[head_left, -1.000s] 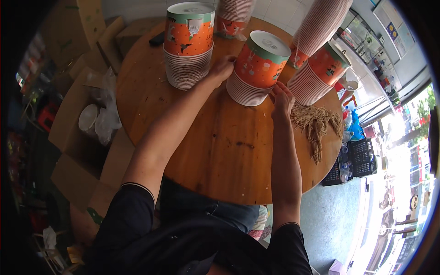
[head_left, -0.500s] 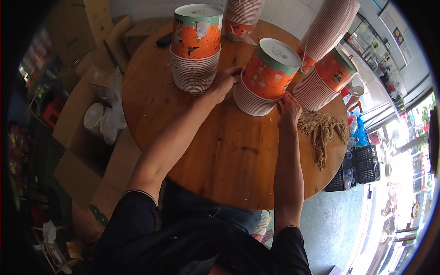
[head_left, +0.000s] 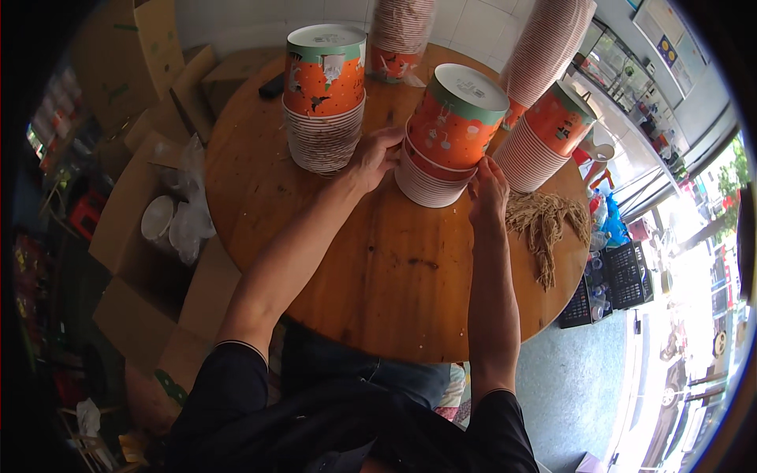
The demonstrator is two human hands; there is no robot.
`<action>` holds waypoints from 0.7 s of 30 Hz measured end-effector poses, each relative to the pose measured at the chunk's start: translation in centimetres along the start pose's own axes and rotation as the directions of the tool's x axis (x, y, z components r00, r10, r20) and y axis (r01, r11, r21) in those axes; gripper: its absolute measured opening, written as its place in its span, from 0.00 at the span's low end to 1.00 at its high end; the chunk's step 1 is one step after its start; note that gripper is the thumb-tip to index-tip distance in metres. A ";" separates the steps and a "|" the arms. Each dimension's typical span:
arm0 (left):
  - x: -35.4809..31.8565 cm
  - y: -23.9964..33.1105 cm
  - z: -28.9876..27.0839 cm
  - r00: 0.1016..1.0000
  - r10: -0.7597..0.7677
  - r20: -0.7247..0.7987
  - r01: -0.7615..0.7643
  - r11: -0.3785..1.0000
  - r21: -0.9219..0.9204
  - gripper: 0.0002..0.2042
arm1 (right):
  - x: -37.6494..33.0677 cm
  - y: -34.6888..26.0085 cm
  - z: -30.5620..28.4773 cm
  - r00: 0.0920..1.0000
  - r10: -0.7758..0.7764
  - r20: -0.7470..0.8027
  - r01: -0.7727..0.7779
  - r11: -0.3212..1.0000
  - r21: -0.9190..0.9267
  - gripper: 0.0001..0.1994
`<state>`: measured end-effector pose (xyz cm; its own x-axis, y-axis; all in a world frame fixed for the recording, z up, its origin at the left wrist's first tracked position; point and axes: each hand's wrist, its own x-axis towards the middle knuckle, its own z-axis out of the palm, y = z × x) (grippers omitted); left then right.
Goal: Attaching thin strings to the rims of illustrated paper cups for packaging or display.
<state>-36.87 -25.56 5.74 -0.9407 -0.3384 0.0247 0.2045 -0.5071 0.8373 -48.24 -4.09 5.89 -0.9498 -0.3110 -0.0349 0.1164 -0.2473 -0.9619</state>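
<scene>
An orange and green paper tub (head_left: 449,130) sits upside down at the top of the middle stack, raised a little at its rim. Below it, an orange band and the white rims of the nested tubs (head_left: 430,188) show. My left hand (head_left: 380,158) grips the tub's left side at the rim, its fingertips partly hidden behind it. On the right side, my right hand (head_left: 489,188) pinches the same rim. Left of my hands stands another upturned tub stack (head_left: 325,102), with brownish strands between its rims. A bundle of tan strings (head_left: 546,225) lies beside my right hand.
Another tub stack (head_left: 544,138) stands at the right, with tall plastic-wrapped stacks (head_left: 402,31) behind. All rest on a round wooden table (head_left: 355,268). An open cardboard box (head_left: 138,303) is at the left; black crates (head_left: 629,276) stand beyond the right edge.
Both hands have lifted the top tub slightly, so an orange band of the tub beneath now shows under its rim. The whole view has shifted a little.
</scene>
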 end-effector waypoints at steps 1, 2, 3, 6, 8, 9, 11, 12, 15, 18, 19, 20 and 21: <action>-0.1 0.2 0.7 0.998 -0.018 -0.068 0.018 1.000 0.005 0.18 | 0.1 0.0 -0.1 1.000 -0.006 -0.005 0.006 1.000 0.002 0.16; -0.1 0.4 1.5 0.990 -0.035 -0.135 0.037 0.999 0.009 0.18 | 0.2 0.1 -0.2 1.000 -0.022 -0.004 0.022 0.999 0.027 0.15; 0.0 0.5 2.1 0.991 -0.037 -0.131 0.039 0.999 0.010 0.18 | 0.2 0.3 -0.3 0.999 -0.035 -0.003 0.035 0.998 0.051 0.14; 0.2 0.6 3.2 0.977 -0.020 -0.213 0.040 0.995 0.089 0.17 | 0.8 0.2 -0.9 0.998 -0.068 0.013 0.067 0.995 0.081 0.17; 0.4 0.7 3.3 0.963 -0.013 -0.269 0.027 0.998 0.048 0.16 | 0.8 0.5 -0.9 0.998 -0.066 0.009 0.066 0.995 0.075 0.18; 0.5 0.6 3.0 0.963 -0.011 -0.268 0.025 0.998 0.049 0.16 | 0.7 0.5 -0.8 0.998 -0.065 0.013 0.064 0.996 0.067 0.19; 0.6 0.7 2.1 0.963 0.013 -0.268 -0.003 0.999 0.039 0.15 | 0.6 0.5 -0.7 0.996 -0.089 -0.011 0.089 0.996 -0.028 0.22; 0.5 0.7 2.6 0.966 0.011 -0.258 0.000 0.999 0.041 0.15 | 0.6 0.4 -1.1 0.992 -0.116 -0.046 0.110 0.986 -0.124 0.24; -0.3 1.0 3.0 0.963 0.041 -0.267 -0.033 0.999 0.036 0.14 | 0.5 -2.3 0.2 0.912 -0.392 -0.120 0.373 0.915 -0.150 0.29; -0.6 1.2 3.5 0.970 0.043 -0.239 -0.025 0.997 0.078 0.10 | -0.3 -9.0 2.6 0.679 -0.734 0.000 0.718 0.664 -0.207 0.30; -0.6 1.4 4.1 0.962 0.090 -0.256 -0.056 0.989 0.135 0.09 | 0.5 -10.2 3.3 0.677 -0.735 0.050 0.730 0.661 -0.175 0.30; -0.7 1.6 4.5 0.952 0.138 -0.273 -0.086 0.978 0.192 0.08 | 0.8 -11.1 4.0 0.673 -0.733 0.102 0.739 0.659 -0.142 0.29; -1.0 1.7 4.4 0.951 0.139 -0.278 -0.085 0.977 0.198 0.08 | -0.3 -12.2 5.4 0.750 -0.634 0.188 0.660 0.739 -0.136 0.28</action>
<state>-36.74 -22.62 9.56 -0.7905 -0.6124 -0.0120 0.2261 -0.3099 0.9235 -47.80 -5.90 19.04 -0.7315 -0.2485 0.6349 -0.5799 -0.2632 -0.7710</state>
